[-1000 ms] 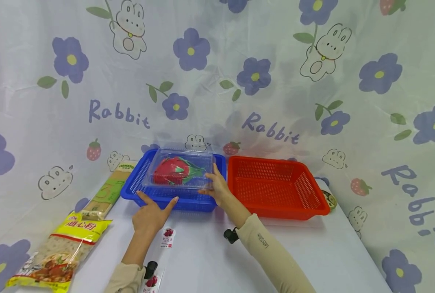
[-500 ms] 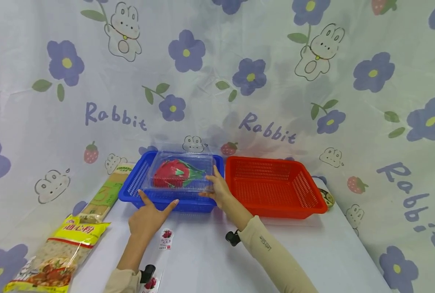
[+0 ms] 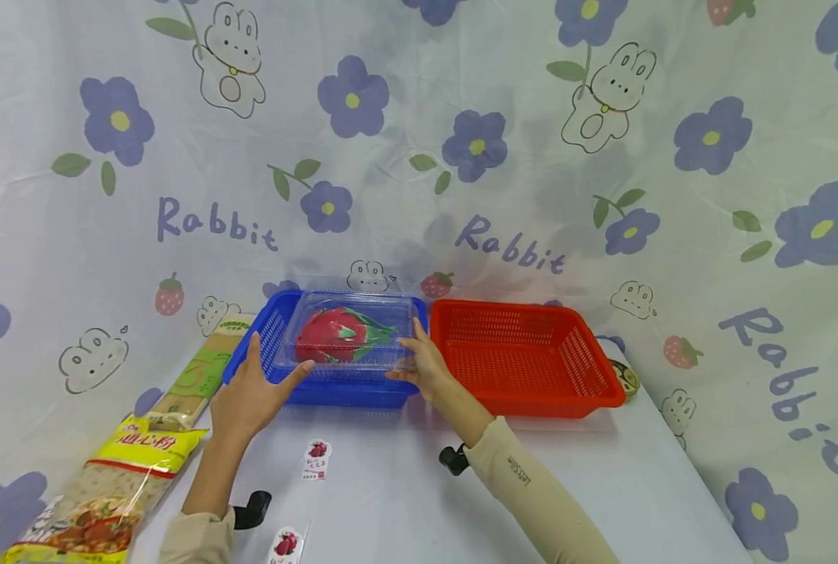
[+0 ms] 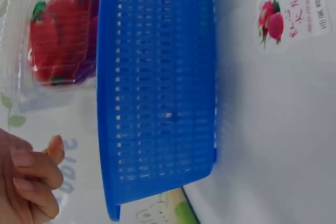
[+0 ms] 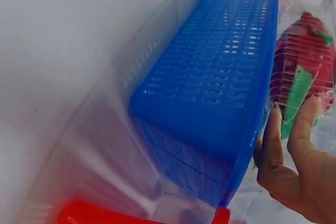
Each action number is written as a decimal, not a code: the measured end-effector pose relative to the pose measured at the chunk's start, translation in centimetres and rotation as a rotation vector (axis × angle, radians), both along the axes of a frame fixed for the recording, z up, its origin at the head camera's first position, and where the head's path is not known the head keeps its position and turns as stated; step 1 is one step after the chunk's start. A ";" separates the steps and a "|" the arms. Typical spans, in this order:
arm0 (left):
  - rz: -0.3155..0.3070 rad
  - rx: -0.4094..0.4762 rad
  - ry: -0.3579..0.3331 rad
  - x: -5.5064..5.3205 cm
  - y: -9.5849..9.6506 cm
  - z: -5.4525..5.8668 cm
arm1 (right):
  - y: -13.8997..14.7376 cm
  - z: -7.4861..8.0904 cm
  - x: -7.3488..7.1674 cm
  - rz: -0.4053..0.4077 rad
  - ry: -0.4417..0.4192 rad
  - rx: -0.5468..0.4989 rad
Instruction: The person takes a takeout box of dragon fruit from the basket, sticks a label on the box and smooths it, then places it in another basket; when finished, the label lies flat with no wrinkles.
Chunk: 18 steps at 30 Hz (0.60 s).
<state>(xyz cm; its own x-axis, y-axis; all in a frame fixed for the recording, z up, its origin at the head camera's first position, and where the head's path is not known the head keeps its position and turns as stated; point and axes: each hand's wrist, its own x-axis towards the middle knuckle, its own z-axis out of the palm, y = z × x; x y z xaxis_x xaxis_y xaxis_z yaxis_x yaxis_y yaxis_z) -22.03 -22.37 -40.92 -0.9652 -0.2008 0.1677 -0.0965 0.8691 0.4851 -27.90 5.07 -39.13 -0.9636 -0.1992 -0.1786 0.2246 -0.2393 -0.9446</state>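
A clear plastic fruit box (image 3: 352,329) with a red and green dragon fruit (image 3: 330,335) inside lies over the blue basket (image 3: 348,394), at rim level or slightly above. At the box's right end, my right hand (image 3: 429,366) grips its edge; in the right wrist view, bent fingers (image 5: 302,135) touch the ribbed side. My left hand (image 3: 246,399) is near the basket's front left corner, thumb and index finger spread apart, holding nothing. The left wrist view shows this hand (image 4: 31,177) apart from both box and basket, some fingers loosely bent.
A red basket (image 3: 518,403) stands to the right of the blue one, with a round can (image 3: 626,378) beyond it. On the left lie a noodle pack (image 3: 196,376) and a yellow food bag (image 3: 109,489). Dragon fruit stickers (image 3: 316,460) lie on the white table in front.
My left hand has moved left and a little up, away from the front of the blue basket. The right hand stays at the box, which has hardly shifted.
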 end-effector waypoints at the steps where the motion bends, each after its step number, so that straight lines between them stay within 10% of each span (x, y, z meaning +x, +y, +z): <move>1: -0.011 -0.012 0.003 -0.1 -0.1 0.1 | 0.1 0.0 0.0 0.003 0.004 -0.003; 18: -0.146 -0.087 -0.037 -1.5 0.3 1.7 | 0.8 0.2 1.3 0.051 0.024 -0.012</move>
<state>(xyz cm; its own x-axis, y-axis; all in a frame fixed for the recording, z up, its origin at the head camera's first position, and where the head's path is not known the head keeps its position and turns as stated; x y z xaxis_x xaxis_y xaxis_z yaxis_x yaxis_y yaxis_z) -23.51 -22.08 -39.21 -0.9888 -0.0447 0.1423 0.0170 0.9138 0.4057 -26.62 5.82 -38.89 -0.9561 -0.2500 -0.1531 0.2143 -0.2394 -0.9470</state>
